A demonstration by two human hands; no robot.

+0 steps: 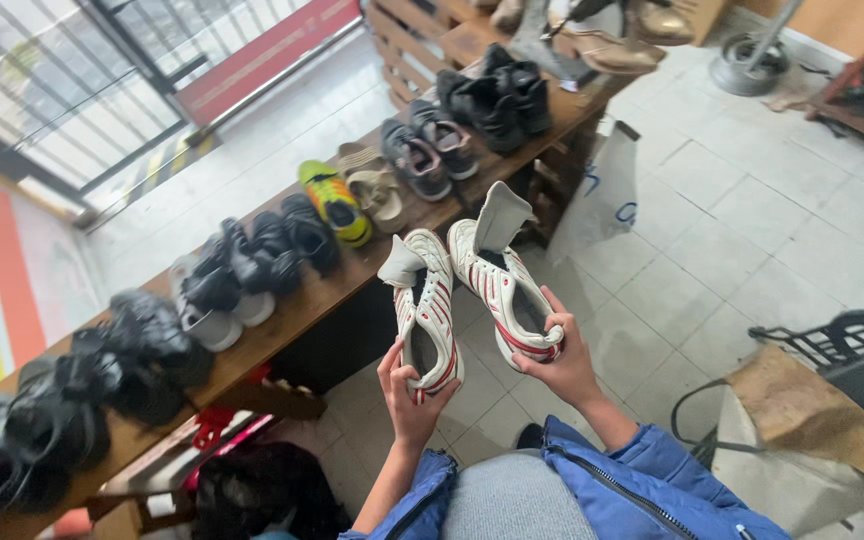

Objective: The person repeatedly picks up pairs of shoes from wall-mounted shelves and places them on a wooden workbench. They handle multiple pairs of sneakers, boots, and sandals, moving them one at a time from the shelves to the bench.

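Both hands, left hand [410, 400] and right hand [564, 366], are bare, with no gloves or rings showing. The jacket [652, 485] is bright blue with pushed-up sleeves (a dark zip with metal teeth runs along its open edge). Beneath it shows a grey top [512, 500].

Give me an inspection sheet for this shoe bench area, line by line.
Surface: long wooden bench over a pale tiled floor.
Job's things: two white shoes with red stripes, left shoe and right shoe, tongues pulled up, held apart above the floor.
Clutter: black shoes, a yellow shoe, tan sandals and grey shoes lined along the bench.
Grippers: left hand grips the left shoe's heel; right hand grips the right shoe's heel.
Cables: nothing seen.
Surroundings: white bag hanging off the bench, metal stand base, window grille.
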